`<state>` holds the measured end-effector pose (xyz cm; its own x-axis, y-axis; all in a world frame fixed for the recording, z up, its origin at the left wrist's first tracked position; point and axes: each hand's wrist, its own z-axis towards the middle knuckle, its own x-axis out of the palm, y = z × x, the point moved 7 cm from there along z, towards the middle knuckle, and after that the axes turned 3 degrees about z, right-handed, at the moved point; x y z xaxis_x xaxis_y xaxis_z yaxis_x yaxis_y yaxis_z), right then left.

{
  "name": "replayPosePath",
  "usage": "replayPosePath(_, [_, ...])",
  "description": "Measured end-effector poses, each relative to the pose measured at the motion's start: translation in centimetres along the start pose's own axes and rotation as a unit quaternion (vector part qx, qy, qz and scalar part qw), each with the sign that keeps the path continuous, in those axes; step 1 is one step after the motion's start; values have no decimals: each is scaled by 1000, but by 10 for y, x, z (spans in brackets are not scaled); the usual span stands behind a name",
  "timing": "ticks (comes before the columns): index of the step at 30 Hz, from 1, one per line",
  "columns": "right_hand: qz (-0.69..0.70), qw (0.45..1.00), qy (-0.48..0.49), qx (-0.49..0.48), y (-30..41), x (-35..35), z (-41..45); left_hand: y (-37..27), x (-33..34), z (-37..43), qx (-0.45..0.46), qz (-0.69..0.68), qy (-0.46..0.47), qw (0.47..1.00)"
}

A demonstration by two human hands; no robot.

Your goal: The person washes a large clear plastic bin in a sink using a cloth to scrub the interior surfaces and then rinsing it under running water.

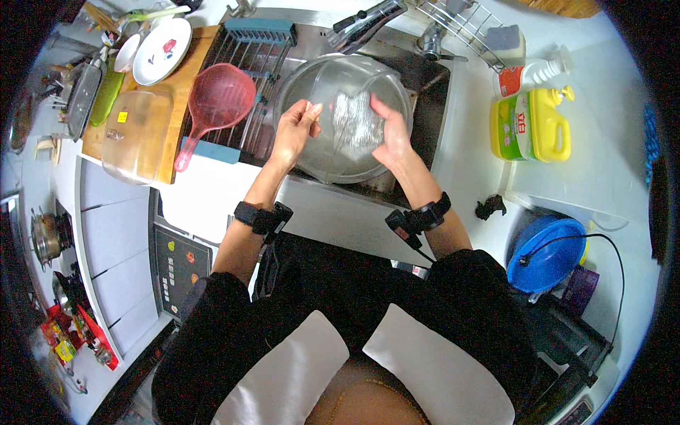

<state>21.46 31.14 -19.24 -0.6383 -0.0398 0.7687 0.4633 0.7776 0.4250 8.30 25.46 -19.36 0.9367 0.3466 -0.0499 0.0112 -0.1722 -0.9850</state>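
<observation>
A large clear plastic basin sits in the stainless steel sink in front of me. Over the basin, my right hand grips the right edge of a shiny silver piece with a wavy, ribbed surface; its exact kind cannot be made out. My left hand is above the basin's left side, thumb pressed against curled fingers and apart from the silver piece. Whether something small is pinched there is unclear. A chrome faucet reaches over the basin's far rim.
Left of the basin, a pink plastic ladle lies on a draining rack. A wooden board carries a clear lid and a flowered plate. On the right are a yellow detergent jug, a sponge and a blue basin.
</observation>
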Motion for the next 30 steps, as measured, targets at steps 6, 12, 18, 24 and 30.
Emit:
replayPosePath(6, [96,994,41,5,27,14,11,-9,22,-7,0,4,62,998])
replayPosePath(12, [35,998,43,21,-1,17,11,-2,16,-7,-11,17,44,999])
replayPosePath(18, [76,994,74,2,21,19,13,-2,21,-8,-33,-7,58,998])
replayPosePath(24, [-28,998,53,20,-4,13,9,-11,23,-10,-7,4,32,999])
replayPosePath(30, [49,997,51,-2,21,18,11,-5,18,-3,-57,-96,3,994])
